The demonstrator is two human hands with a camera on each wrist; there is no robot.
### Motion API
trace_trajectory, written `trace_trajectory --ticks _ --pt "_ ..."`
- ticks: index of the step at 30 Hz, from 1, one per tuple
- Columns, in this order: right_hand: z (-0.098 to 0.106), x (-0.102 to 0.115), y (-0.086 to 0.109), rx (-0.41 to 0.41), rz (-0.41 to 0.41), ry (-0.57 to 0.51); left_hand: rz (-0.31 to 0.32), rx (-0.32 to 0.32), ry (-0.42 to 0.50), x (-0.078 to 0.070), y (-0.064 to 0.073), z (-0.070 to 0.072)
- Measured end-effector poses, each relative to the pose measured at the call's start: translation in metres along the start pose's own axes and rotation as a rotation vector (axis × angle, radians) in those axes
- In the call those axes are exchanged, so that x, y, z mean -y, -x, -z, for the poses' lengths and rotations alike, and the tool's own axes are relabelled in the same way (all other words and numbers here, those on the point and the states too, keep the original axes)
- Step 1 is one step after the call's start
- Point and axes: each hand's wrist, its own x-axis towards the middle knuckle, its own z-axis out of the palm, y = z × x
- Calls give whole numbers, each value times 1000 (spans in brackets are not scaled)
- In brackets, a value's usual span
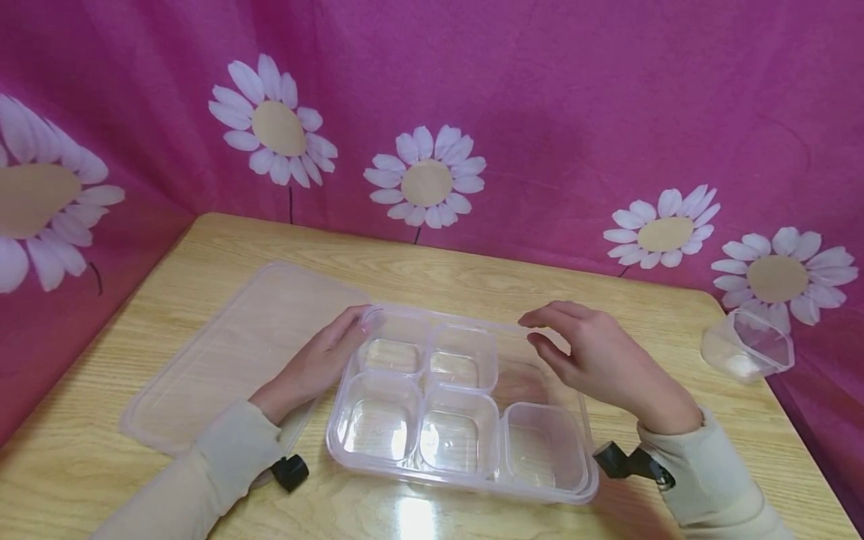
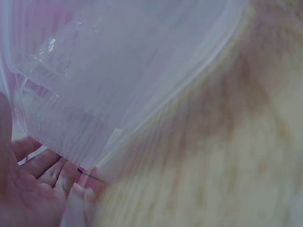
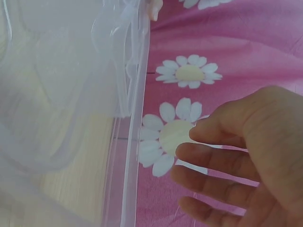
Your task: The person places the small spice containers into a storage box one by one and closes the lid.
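Observation:
A large clear plastic box (image 1: 462,484) rests on the table, with several small clear square tubs (image 1: 459,435) sitting inside it. At its far right is a space (image 1: 523,375) without a tub. My left hand (image 1: 313,367) grips the far left corner of the box, thumb at the rim and fingers around the outside. Above the far right part of the box, my right hand (image 1: 601,360) is held with bent, parted fingers and nothing between them. In the right wrist view its fingers (image 3: 213,184) stand apart from the box's rim (image 3: 130,165).
A flat translucent lid (image 1: 223,360) lies on the wooden table (image 1: 364,517) at the left, partly behind my left arm. Another small clear tub (image 1: 745,349) lies tilted near the right edge. A pink cloth (image 1: 526,112) with white flowers hangs behind.

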Motion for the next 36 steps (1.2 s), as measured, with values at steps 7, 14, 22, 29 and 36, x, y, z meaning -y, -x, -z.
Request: trace_trajectory --ticks 7,14,22,29,36 --pt "1 -6 5 3 -19 5 -16 7 15 1 0 0" --pt "1 -14 15 7 -37 32 -19 14 17 0 0 -1" --pt "3 -29 26 -7 -59 75 -17 7 14 -1 0 -1" --pt "6 -45 36 -49 -96 106 -16 -3 3 0 -1 0" --pt "8 -62 41 -75 -151 112 -14 -13 -9 1 0 0"
